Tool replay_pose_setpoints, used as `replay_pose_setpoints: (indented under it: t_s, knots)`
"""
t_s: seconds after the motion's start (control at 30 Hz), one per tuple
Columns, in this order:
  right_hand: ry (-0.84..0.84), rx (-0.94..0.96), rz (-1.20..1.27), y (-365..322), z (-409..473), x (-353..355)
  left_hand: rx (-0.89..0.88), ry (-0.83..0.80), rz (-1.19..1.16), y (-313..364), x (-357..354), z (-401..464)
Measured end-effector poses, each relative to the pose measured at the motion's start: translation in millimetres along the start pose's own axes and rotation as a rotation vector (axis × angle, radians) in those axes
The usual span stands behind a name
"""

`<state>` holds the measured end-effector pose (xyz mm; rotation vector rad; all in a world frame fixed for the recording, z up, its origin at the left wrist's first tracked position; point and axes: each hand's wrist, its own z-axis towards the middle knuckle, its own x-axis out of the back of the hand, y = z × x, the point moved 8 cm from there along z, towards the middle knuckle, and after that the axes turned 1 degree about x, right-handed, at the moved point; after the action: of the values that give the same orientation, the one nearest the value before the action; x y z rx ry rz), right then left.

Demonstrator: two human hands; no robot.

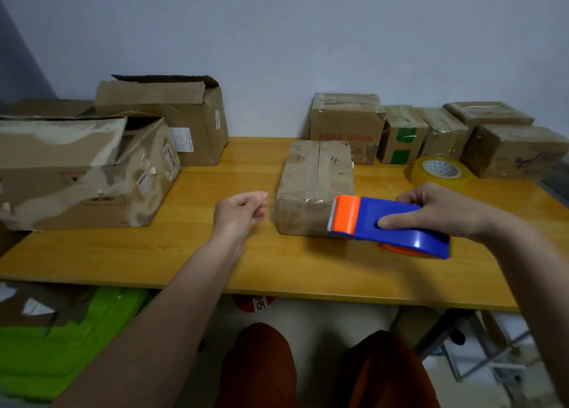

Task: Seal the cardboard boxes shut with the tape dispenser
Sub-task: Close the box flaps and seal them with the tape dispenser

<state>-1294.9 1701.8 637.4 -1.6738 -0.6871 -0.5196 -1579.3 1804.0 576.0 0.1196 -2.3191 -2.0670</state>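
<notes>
A small closed cardboard box (314, 176), marked with a handwritten 4, lies in the middle of the yellow table (215, 263). My right hand (443, 210) grips a blue and orange tape dispenser (388, 226). Its toothed orange end sits at the box's near right corner. My left hand (241, 212) hovers just left of the box with fingers loosely curled, holding nothing.
Two large worn boxes (83, 173) with open flaps stand at the left. Several smaller taped boxes (431, 133) line the wall at the back right. A roll of clear tape (440, 170) lies behind my right hand. A green bin (61, 346) sits below the table.
</notes>
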Motion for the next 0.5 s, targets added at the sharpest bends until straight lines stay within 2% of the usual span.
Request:
replay_pose_setpoints:
  t_s: [0.13, 0.23, 0.5]
  knots:
    - [0.113, -0.025, -0.119, -5.9, 13.5, 17.2, -0.071, 0.185, 0.080, -3.2, -5.9, 5.0]
    - [0.182, -0.016, -0.262, -13.5, 23.9, 28.3, -0.136, 0.264, 0.193, 1.3, -15.3, 5.5]
    - [0.181, -0.081, -0.381, -9.5, 51.3, 35.7, -0.289, 0.268, 0.485, 8.8, -34.7, 11.7]
